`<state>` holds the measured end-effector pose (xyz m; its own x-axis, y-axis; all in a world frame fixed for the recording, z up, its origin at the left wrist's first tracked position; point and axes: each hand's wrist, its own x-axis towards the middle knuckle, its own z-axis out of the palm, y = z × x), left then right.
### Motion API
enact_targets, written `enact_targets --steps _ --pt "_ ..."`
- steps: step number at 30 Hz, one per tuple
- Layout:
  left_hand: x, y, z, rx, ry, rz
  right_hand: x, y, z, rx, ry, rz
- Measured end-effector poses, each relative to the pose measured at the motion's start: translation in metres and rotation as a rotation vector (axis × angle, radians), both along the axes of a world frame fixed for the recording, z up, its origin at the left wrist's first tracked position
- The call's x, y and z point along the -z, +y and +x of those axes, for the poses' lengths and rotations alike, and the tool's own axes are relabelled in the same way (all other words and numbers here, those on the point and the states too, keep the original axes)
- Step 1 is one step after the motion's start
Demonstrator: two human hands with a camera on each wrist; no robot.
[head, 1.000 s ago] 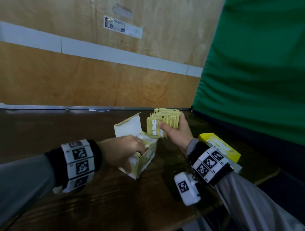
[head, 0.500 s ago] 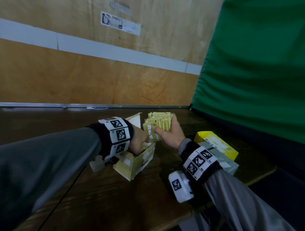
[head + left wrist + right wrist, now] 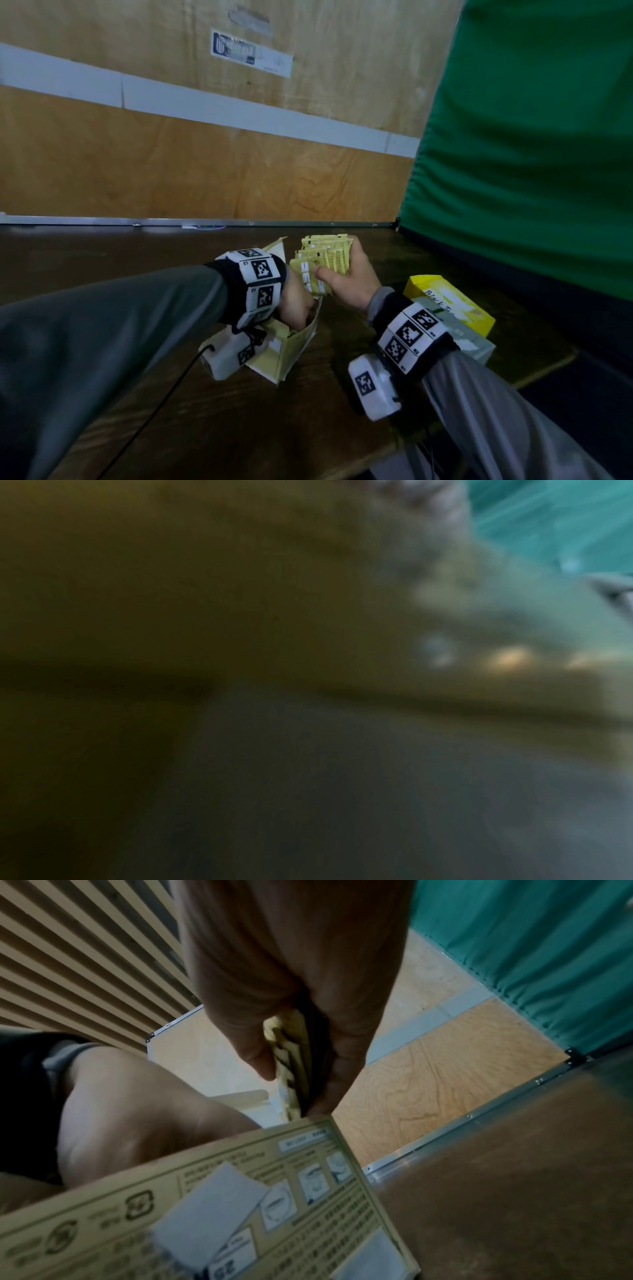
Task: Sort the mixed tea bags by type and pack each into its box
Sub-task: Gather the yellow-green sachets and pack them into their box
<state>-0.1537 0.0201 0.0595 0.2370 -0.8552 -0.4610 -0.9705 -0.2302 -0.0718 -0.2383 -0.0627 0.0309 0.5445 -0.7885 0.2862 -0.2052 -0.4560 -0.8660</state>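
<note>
An open yellow-green tea box (image 3: 287,349) stands on the dark wooden table (image 3: 102,246), its lid flap (image 3: 278,246) raised behind. My left hand (image 3: 294,305) reaches down into the box, and its fingers are hidden inside. The left wrist view is only blur. Just right of the box and above it, my right hand (image 3: 346,277) grips a fanned stack of yellow-green tea bags (image 3: 325,260). The right wrist view shows the stack of tea bags (image 3: 291,1064) pinched between thumb and fingers, above the printed box side (image 3: 274,1204), with my left hand (image 3: 137,1110) beside it.
A yellow Black Tea box (image 3: 448,305) lies on a pale box (image 3: 474,342) at the table's right edge, behind my right wrist. A wooden wall (image 3: 205,154) closes the back and a green curtain (image 3: 531,137) the right side. A black cable (image 3: 154,411) runs from my left wrist.
My left arm swung forward and right, and the hand went from the box's rim down into the box. The right hand kept the stack and barely moved.
</note>
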Motion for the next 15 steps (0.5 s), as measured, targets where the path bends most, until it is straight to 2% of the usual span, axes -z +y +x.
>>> enact_targets --steps 2,4,11,13,15 --pt "-0.004 -0.001 0.002 0.057 -0.007 0.083 -0.001 0.0 0.0 0.0 -0.01 0.009" --pt "-0.003 -0.005 0.008 0.115 0.045 0.087 0.0 -0.001 -0.001 0.004 -0.009 0.016" --pt "0.012 0.007 0.026 0.068 0.043 -0.165 0.001 0.002 0.002 -0.011 0.017 -0.011" --pt "0.014 0.001 0.022 0.087 0.036 -0.162 0.001 0.004 0.002 -0.019 0.039 -0.055" --pt "0.015 -0.007 0.018 0.145 -0.043 -0.075 0.0 0.006 0.003 -0.02 0.064 -0.104"
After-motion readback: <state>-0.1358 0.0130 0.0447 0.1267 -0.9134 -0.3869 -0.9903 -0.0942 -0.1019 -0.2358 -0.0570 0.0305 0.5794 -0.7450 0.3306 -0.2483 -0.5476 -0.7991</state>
